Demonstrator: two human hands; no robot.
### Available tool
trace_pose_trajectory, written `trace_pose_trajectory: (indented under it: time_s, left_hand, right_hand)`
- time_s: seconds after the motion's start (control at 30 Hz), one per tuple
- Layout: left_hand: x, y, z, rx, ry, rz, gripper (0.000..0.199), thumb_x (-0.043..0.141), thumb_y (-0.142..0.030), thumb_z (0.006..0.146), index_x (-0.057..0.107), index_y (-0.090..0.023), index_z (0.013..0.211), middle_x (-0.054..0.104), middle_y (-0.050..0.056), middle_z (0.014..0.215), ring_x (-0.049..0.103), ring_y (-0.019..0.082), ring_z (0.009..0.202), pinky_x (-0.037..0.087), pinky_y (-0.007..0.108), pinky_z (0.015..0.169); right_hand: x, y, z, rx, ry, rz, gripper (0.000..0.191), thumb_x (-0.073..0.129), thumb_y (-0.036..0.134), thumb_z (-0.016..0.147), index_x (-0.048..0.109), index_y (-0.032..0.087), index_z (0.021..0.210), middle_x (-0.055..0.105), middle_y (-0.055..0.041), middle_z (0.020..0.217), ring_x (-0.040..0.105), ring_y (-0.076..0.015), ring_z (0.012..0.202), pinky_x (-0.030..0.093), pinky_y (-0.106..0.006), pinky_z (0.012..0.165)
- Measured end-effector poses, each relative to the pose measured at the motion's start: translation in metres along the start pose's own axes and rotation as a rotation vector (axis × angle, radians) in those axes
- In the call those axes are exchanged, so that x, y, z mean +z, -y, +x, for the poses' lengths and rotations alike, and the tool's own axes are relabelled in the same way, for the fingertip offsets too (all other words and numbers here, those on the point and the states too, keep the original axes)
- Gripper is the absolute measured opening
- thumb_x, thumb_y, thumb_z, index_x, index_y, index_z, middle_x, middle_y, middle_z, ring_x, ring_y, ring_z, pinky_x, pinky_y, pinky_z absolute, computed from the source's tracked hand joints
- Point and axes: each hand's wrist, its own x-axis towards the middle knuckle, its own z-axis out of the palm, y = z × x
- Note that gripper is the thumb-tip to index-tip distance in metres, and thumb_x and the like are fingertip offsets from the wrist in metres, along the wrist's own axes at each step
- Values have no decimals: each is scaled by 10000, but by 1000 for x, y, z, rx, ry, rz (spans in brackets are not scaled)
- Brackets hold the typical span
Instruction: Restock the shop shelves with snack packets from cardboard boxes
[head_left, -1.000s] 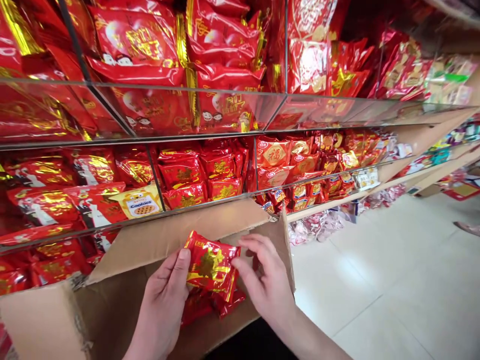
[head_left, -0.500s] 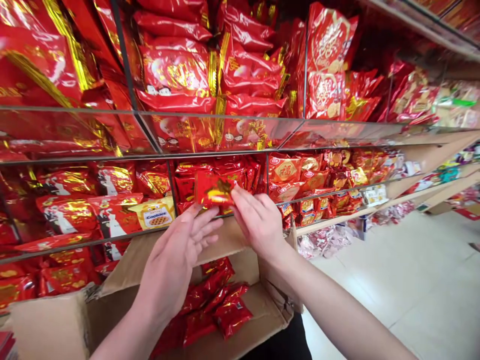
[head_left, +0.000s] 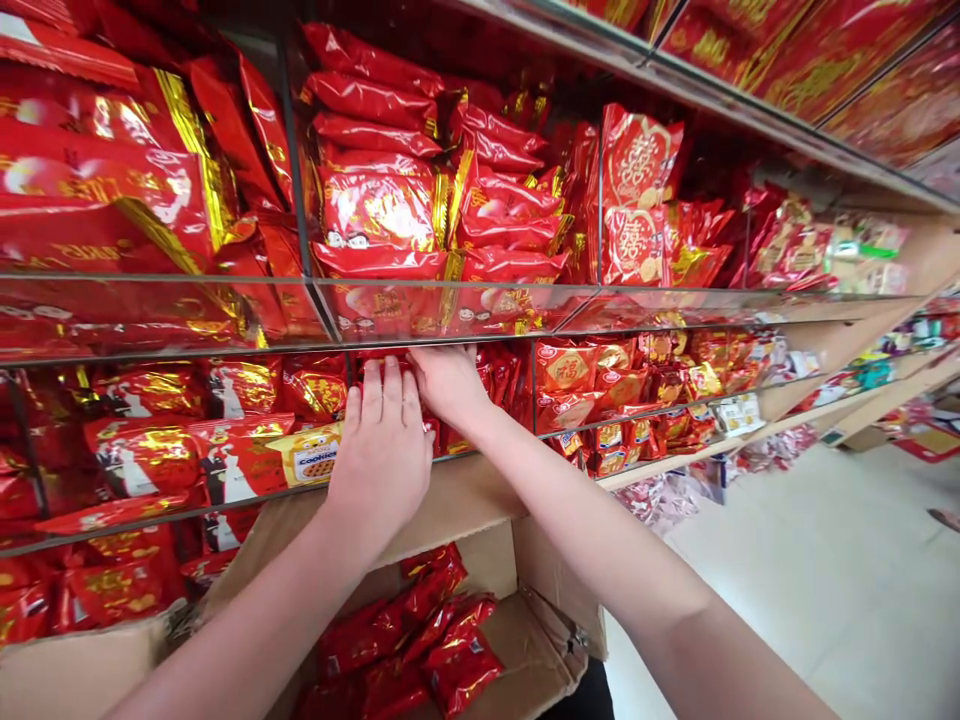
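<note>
My left hand (head_left: 384, 440) lies with its fingers stretched out against the front of a middle-shelf compartment holding red packets (head_left: 504, 375). Beside it, my right hand (head_left: 450, 388) reaches into that same compartment under the upper shelf; its fingertips are hidden, so any packet in them does not show. A yellow cookie packet (head_left: 309, 455) sits just left of my left hand. Below my forearms stands an open cardboard box (head_left: 496, 560) with several shiny red snack packets (head_left: 463, 665) inside.
A clear shelf front (head_left: 465, 308) runs above my hands, with stacked red bags (head_left: 382, 205) behind it. Red packets with a black-and-white figure (head_left: 236, 455) fill the compartment at left. More snack packets (head_left: 566, 370) stand at right, above the pale tiled floor (head_left: 795, 570).
Both hands have moved forward to the compartment. The red packet that my right hand held in front of the shelf is out of sight. My left hand has turned palm-down, and the view has shifted.
</note>
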Motion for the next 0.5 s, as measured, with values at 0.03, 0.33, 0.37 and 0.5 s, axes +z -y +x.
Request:
trace_pose_trajectory:
  time_s: [0.03, 0.33, 0.37, 0.5]
  left_hand:
    - [2, 0, 3, -3, 4, 30, 623, 426, -232, 823, 261, 81, 1336, 273, 309, 1414, 198, 415, 1320, 202, 524, 1058]
    - [-6, 3, -1, 82, -61, 49, 513, 442, -217, 803, 451, 53, 1240, 401, 313, 1338, 329, 443, 1253, 251, 579, 1010]
    - [-10, 5, -14, 172, -101, 2, 459, 434, -200, 807, 503, 10, 1209, 443, 282, 1323, 368, 426, 1237, 289, 563, 998]
    - [1, 13, -88, 755, -66, -379, 303, 411, -229, 857, 608, -213, 1086, 688, 12, 1073, 633, 157, 955, 449, 245, 913]
  right_hand:
    - [0, -2, 3, -2, 3, 16, 305, 345, 226, 899, 583, 222, 1090, 656, -44, 1020, 539, -248, 930, 369, -428, 857]
    - [-27, 6, -94, -229, -293, 190, 280, 396, 178, 868, 565, 130, 1086, 576, -122, 1159, 452, -221, 1120, 366, -388, 961]
    - [-23, 11, -123, -341, -274, 224, 239, 415, 188, 859, 586, 151, 1022, 632, -97, 1023, 518, -201, 1004, 405, -372, 909]
    - [28, 24, -233, -468, 24, 410, 159, 474, 270, 827, 612, 208, 874, 544, 29, 526, 519, -125, 559, 468, -237, 617]
